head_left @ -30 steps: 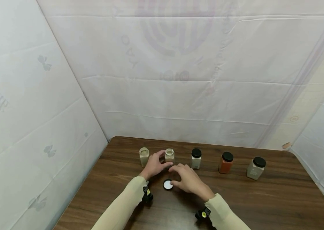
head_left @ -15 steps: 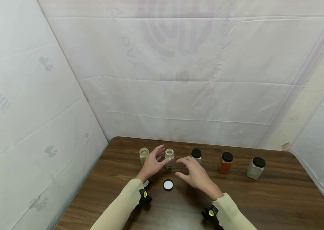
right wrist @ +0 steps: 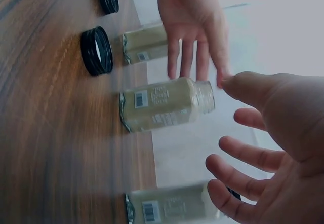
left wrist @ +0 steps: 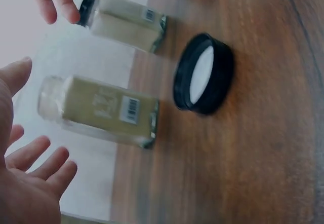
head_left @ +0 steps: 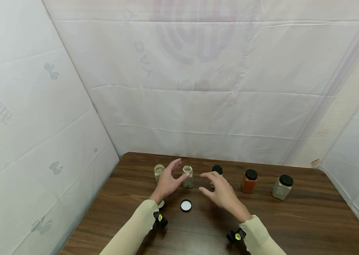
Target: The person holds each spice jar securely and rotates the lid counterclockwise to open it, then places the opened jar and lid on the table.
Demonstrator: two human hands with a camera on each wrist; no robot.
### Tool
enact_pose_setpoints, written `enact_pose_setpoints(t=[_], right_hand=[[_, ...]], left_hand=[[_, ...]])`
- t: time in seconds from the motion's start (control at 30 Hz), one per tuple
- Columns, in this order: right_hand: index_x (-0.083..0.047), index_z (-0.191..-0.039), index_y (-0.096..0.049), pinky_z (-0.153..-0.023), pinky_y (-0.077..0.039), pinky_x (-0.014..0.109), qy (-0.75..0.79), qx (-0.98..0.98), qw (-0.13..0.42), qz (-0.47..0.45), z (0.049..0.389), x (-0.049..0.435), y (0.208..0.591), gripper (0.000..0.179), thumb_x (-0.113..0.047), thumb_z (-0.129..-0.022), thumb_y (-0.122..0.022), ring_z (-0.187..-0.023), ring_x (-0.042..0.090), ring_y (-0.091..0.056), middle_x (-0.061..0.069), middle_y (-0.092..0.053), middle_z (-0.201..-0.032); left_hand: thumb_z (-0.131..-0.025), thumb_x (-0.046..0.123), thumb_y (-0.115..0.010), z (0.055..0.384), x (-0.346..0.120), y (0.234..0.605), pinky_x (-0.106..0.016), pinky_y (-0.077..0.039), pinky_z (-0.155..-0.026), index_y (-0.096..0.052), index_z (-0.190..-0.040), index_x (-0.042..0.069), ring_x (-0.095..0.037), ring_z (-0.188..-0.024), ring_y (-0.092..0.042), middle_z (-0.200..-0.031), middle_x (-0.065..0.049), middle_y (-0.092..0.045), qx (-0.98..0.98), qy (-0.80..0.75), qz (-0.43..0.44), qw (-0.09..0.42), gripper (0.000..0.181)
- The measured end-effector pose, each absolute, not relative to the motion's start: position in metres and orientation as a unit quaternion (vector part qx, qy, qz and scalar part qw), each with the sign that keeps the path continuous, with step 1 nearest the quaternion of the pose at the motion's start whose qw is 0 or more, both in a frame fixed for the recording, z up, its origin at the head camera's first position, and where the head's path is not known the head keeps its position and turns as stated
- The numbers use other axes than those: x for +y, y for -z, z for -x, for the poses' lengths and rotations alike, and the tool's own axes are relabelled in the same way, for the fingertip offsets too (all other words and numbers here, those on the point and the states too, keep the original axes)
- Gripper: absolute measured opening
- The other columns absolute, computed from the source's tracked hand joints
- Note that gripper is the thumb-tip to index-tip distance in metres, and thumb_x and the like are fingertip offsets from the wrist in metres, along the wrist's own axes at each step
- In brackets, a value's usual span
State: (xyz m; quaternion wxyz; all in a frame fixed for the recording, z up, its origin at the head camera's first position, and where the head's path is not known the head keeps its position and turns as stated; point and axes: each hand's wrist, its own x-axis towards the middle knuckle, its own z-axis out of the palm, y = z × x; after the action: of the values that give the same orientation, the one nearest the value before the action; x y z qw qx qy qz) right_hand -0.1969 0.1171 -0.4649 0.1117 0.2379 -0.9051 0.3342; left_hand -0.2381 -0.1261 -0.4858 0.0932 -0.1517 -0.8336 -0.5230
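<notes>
An uncapped glass jar [head_left: 187, 181] of pale powder stands upright between my two hands. Beside it, on the left, my left hand [head_left: 167, 181] is held with fingers spread, apart from the glass in the left wrist view. My right hand [head_left: 222, 193] hovers to the jar's right, thumb and fingers apart, holding nothing. In front of the jar a black lid [head_left: 186, 205] lies with its white inside up. A second uncapped jar [head_left: 158, 172] is partly hidden behind my left hand. Behind my right hand stands a black-capped jar [head_left: 217, 169] of pale powder, partly covered.
Farther right on the wooden table [head_left: 319, 212] stand a capped jar of orange-red powder [head_left: 249, 182] and a capped jar of greyish powder [head_left: 282, 188]. Another lid [head_left: 161, 204] shows beside my left wrist. A white sheet [head_left: 198, 113] hangs behind the table.
Both hands have drawn away from the uncapped jar, the right one moving farther right and off the lid. The jar and lid stay in place.
</notes>
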Motion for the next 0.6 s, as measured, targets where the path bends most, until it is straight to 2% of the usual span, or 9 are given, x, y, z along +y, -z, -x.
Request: enact_pose_setpoints(t=[0.13,0.33,0.47,0.6], right_hand=[[-0.015,-0.131,-0.068,-0.069,-0.056,0.034,-0.340,-0.899,0.152,-0.232,0.200,0.125,0.465,0.044,-0.024,-0.090,-0.083,-0.090,0.023,-0.068,0.007,-0.064,-0.125],[-0.009,-0.130,-0.068,-0.066,-0.055,0.035,-0.358,-0.886,0.210,-0.208,0.204,0.141,0.465,0.045,-0.016,-0.089,-0.084,-0.082,0.021,-0.068,0.011,-0.065,-0.121],[-0.009,-0.131,-0.068,-0.063,-0.053,0.034,-0.360,-0.884,0.230,-0.190,0.207,0.151,0.465,0.045,-0.014,-0.088,-0.083,-0.079,0.020,-0.067,0.012,-0.065,-0.118],[-0.008,-0.131,-0.067,-0.063,-0.054,0.036,-0.359,-0.884,0.239,-0.182,0.209,0.159,0.467,0.045,-0.014,-0.089,-0.082,-0.077,0.021,-0.068,0.016,-0.065,-0.119]], left_hand=[[-0.093,0.030,-0.079,0.235,-0.122,0.475,-0.059,-0.045,-0.105,-0.049,-0.152,0.016,-0.037,-0.132,-0.055,-0.148,-0.012,-0.056,-0.836,0.505,0.157,0.147,0.067],[-0.090,0.025,-0.082,0.229,-0.111,0.458,-0.054,-0.046,-0.105,-0.054,-0.147,0.015,-0.032,-0.130,-0.057,-0.142,-0.010,-0.061,-0.830,0.486,0.168,0.215,0.064],[-0.089,0.023,-0.084,0.224,-0.100,0.450,-0.054,-0.047,-0.105,-0.055,-0.147,0.012,-0.031,-0.132,-0.056,-0.144,-0.011,-0.059,-0.818,0.478,0.207,0.244,0.065],[-0.088,0.021,-0.084,0.220,-0.087,0.447,-0.053,-0.048,-0.105,-0.054,-0.147,0.010,-0.030,-0.134,-0.055,-0.146,-0.012,-0.058,-0.808,0.473,0.243,0.253,0.068]])
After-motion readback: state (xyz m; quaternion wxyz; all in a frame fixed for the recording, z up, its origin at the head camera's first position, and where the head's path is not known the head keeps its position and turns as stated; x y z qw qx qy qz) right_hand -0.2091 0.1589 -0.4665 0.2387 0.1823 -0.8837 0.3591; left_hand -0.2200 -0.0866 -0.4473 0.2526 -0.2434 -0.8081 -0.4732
